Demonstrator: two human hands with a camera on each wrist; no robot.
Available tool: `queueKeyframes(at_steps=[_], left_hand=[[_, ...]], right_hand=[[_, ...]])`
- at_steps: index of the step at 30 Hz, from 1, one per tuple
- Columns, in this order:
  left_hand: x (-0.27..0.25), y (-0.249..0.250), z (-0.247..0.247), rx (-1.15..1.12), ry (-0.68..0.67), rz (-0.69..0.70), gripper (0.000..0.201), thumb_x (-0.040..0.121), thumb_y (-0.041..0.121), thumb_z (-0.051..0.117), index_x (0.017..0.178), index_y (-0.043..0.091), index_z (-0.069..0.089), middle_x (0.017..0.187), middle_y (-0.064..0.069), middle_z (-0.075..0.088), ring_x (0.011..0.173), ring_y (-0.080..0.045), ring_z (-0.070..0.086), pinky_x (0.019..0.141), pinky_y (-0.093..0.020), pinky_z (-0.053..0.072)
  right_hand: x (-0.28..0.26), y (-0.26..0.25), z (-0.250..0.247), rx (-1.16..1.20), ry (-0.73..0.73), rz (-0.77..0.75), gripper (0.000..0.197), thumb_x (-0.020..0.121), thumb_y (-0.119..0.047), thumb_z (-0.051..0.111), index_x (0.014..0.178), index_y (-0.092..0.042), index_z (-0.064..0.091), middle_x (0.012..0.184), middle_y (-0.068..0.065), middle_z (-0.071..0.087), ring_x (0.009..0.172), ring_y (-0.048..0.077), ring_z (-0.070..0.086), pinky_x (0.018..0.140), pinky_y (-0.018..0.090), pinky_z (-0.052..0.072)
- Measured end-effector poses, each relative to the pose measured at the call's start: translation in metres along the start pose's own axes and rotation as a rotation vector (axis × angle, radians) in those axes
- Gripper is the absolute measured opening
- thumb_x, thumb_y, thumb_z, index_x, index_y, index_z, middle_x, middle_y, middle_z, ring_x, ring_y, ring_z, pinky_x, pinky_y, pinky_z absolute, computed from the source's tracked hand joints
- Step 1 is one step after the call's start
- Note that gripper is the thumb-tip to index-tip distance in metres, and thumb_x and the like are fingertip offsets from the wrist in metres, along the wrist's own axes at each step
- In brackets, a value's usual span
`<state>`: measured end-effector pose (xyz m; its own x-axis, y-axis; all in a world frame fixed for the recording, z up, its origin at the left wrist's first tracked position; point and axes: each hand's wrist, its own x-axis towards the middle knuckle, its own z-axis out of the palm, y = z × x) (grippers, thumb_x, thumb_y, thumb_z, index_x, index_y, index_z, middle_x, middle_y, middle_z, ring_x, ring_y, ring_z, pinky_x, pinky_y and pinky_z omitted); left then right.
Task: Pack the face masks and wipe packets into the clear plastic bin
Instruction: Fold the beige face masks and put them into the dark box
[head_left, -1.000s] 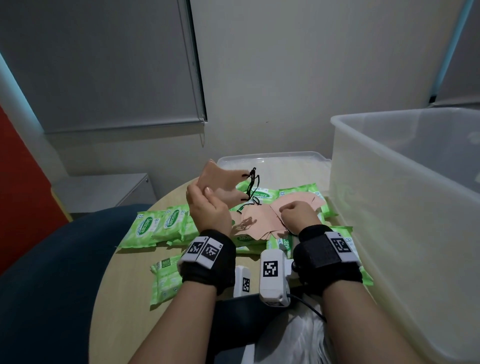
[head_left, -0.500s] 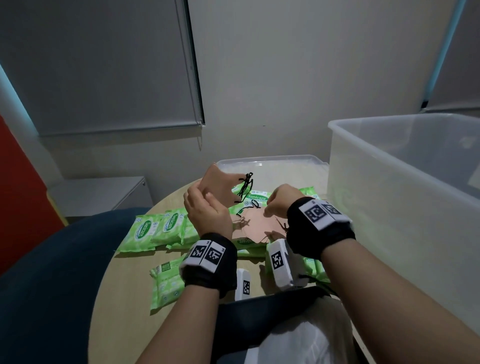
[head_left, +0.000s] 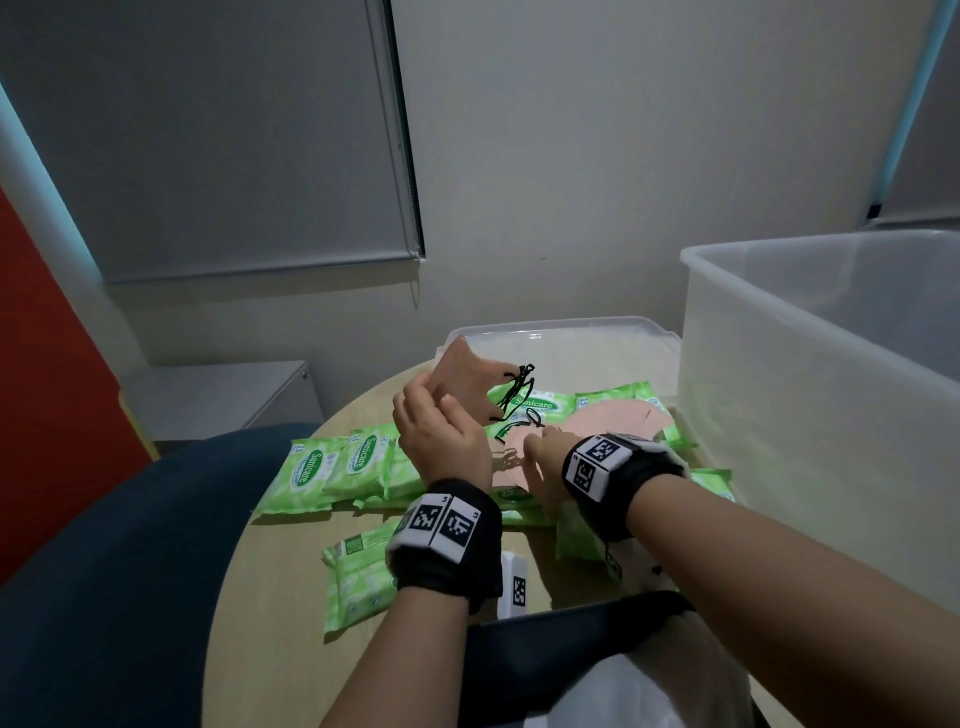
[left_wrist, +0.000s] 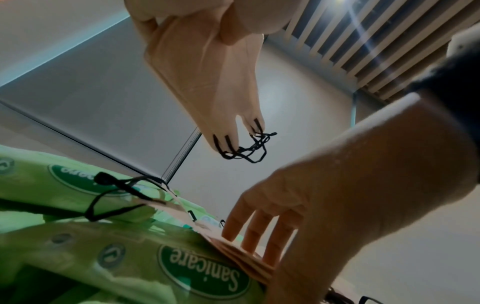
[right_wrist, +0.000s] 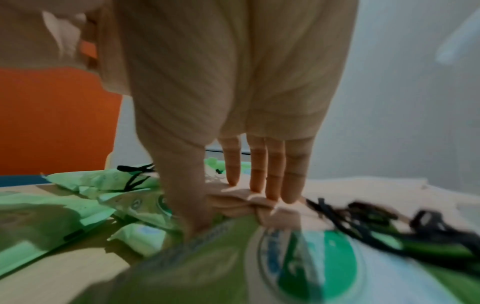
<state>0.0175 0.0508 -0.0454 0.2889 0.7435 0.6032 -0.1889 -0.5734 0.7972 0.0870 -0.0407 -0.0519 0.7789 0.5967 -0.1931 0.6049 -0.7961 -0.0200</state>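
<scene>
Above the packets (head_left: 358, 462), mask (left_wrist: 207, 82) (peach) in left hand (head_left: 441, 436)

The face masks (head_left: 608, 423) are peach-pink with black ear loops (head_left: 515, 391). The wipe packets (head_left: 332, 467) around them are bright green with pale leafy print and a dark green oval label lettered in white. The table (head_left: 270, 597) beneath the packets is light wood grain. The clear plastic bin (head_left: 810, 415) right of the packets is milky translucent. Both wristbands (head_left: 447, 551) are black, carrying white tags printed with black square codes. Left of the table a wall (head_left: 47, 364) is orange-red.
</scene>
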Motion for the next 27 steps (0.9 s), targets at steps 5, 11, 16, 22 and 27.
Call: queueKeyframes(at_steps=[5,11,16,22,27], left_hand=[[-0.002,0.003,0.0,-0.012,-0.014,0.013,0.035,0.08,0.01,0.039,0.108,-0.005,0.056,0.109,-0.02,0.056,0.099,-0.035,0.054,0.084,-0.043,0.047],[-0.003,0.009,-0.003,-0.091,-0.02,0.015,0.037,0.082,0.013,0.042,0.111,-0.004,0.055,0.11,-0.019,0.055,0.101,-0.031,0.054,0.082,-0.025,0.039],[0.009,0.016,-0.007,-0.181,0.068,-0.088,0.044,0.085,0.026,0.041,0.118,-0.001,0.054,0.114,-0.021,0.058,0.101,-0.03,0.058,0.078,-0.022,0.04],[0.042,0.049,-0.021,-0.326,0.06,-0.197,0.023,0.093,0.018,0.05,0.112,0.006,0.055,0.105,-0.006,0.061,0.094,-0.018,0.056,0.08,-0.021,0.042],[0.057,0.07,-0.039,-0.59,-0.427,-0.294,0.016,0.091,0.004,0.051,0.082,0.015,0.059,0.066,0.008,0.066,0.057,-0.002,0.058,0.054,-0.017,0.047]], right_hand=[[-0.003,0.01,-0.009,0.271,0.06,-0.008,0.026,0.092,-0.017,0.054,0.112,-0.002,0.063,0.11,0.013,0.063,0.095,0.023,0.059,0.072,0.024,0.046],[-0.016,0.043,-0.028,0.804,0.251,0.092,0.022,0.073,-0.023,0.079,0.066,-0.008,0.064,0.063,0.004,0.055,0.058,0.015,0.047,0.054,0.024,0.038],[-0.034,0.055,-0.04,0.931,0.375,0.129,0.021,0.075,-0.019,0.077,0.08,0.0,0.068,0.072,0.009,0.059,0.069,0.02,0.053,0.064,0.032,0.046],[-0.071,0.064,-0.067,1.273,0.432,0.075,0.012,0.082,-0.012,0.07,0.074,-0.013,0.062,0.067,0.001,0.061,0.06,0.014,0.057,0.049,0.02,0.05],[-0.099,0.068,-0.07,1.398,0.448,0.071,0.022,0.081,-0.008,0.069,0.103,-0.008,0.067,0.075,0.003,0.063,0.067,0.014,0.058,0.058,0.024,0.049]])
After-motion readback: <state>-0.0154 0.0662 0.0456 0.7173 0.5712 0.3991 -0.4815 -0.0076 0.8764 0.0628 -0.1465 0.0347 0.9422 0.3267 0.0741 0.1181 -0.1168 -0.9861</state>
